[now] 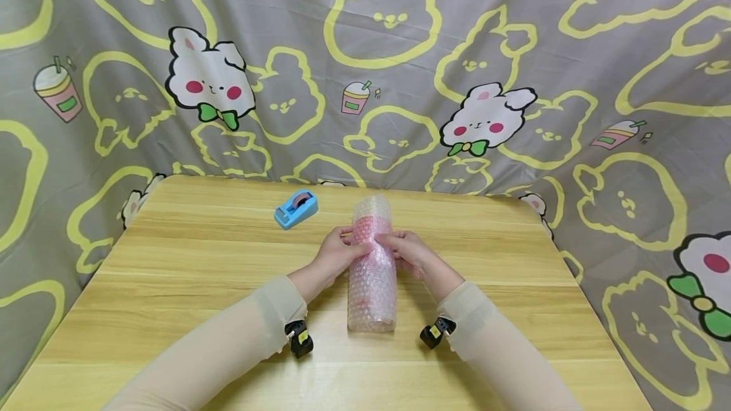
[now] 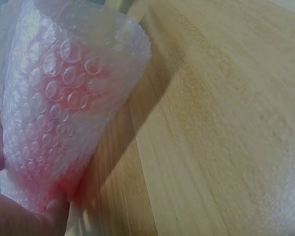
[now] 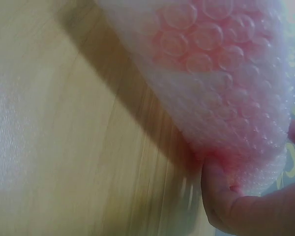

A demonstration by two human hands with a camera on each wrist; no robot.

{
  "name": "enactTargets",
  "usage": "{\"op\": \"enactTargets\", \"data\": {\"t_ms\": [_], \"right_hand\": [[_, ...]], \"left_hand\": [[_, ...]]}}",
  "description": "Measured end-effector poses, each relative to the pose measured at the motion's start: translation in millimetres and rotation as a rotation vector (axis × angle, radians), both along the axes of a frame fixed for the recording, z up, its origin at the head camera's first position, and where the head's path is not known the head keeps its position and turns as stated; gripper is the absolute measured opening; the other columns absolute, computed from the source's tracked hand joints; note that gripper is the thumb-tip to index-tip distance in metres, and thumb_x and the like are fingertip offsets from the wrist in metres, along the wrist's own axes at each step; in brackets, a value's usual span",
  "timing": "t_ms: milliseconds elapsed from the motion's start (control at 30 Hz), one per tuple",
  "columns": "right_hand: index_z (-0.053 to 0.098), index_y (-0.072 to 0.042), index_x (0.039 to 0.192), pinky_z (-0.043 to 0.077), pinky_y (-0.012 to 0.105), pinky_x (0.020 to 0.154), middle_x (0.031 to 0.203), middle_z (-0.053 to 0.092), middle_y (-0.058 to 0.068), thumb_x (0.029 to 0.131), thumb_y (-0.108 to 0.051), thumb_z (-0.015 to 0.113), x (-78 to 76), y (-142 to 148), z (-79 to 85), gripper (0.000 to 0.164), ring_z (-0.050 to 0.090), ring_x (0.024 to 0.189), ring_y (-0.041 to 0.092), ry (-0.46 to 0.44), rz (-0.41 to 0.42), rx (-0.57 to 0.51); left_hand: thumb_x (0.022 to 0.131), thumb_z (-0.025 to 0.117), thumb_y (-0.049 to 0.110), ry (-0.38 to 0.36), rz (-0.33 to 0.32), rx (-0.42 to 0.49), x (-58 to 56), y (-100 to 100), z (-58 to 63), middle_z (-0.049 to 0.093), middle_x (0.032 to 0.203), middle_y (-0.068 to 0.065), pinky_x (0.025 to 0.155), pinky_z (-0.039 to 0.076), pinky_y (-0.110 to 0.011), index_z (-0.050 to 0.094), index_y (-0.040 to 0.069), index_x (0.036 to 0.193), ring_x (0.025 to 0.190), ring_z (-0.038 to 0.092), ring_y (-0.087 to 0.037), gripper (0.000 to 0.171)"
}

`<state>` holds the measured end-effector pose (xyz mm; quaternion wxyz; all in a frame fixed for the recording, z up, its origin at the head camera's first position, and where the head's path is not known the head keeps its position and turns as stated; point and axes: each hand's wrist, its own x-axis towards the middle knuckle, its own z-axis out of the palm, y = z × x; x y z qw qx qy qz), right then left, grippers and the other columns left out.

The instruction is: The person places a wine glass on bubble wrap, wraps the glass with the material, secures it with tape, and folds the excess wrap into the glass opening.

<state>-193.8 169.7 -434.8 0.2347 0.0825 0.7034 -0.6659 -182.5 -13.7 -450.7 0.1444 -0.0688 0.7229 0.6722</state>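
Observation:
A cylinder rolled in clear bubble wrap (image 1: 372,293), with something pink and white showing through, lies lengthwise in front of me on the table. My left hand (image 1: 337,254) grips its left side, thumb on top and fingers round the edge. On the opposite side my right hand (image 1: 421,256) holds it the same way, and the two thumbs nearly meet on the upper face. In the left wrist view the wrap's open end (image 2: 132,39) sticks out loosely past the pink contents. The right wrist view shows my thumb and fingers on the bubble wrap (image 3: 221,88). What is inside is unclear.
A blue tape dispenser (image 1: 296,209) with a roll of tape stands near the table's back edge, left of the bundle. The wood-grain table (image 1: 188,271) is bordered at the back and sides by a grey cartoon-print curtain (image 1: 308,11).

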Motion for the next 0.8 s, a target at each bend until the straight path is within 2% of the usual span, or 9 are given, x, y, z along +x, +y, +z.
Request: {"op": "enactTargets", "data": {"t_ms": [367,800], "right_hand": [[0.054,0.002,0.117,0.055,0.03,0.076,0.1,0.063,0.007,0.095,-0.029,0.068,-0.4,-6,0.0,0.04,0.062,0.086,0.016,-0.02,-0.025,0.069],[0.047,0.004,0.123,0.057,0.035,0.081,0.118,0.056,0.017,0.093,-0.028,0.069,1.5,-11,-2.7,0.049,0.063,0.093,0.023,-0.025,-0.071,0.069]], "left_hand": [[0.086,0.078,0.012,0.008,-0.008,-0.005,1.8,0,3.6,0.057,0.13,-0.021,0.095,0.053,-0.042,0.044,0.001,0.141,0.115,0.06,-0.033,0.066],[0.086,0.079,0.013,-0.002,-0.007,0.009,2.1,0,1.8,0.056,0.131,-0.02,0.096,0.053,-0.042,0.043,0.002,0.143,0.117,0.059,-0.033,0.068]]}}
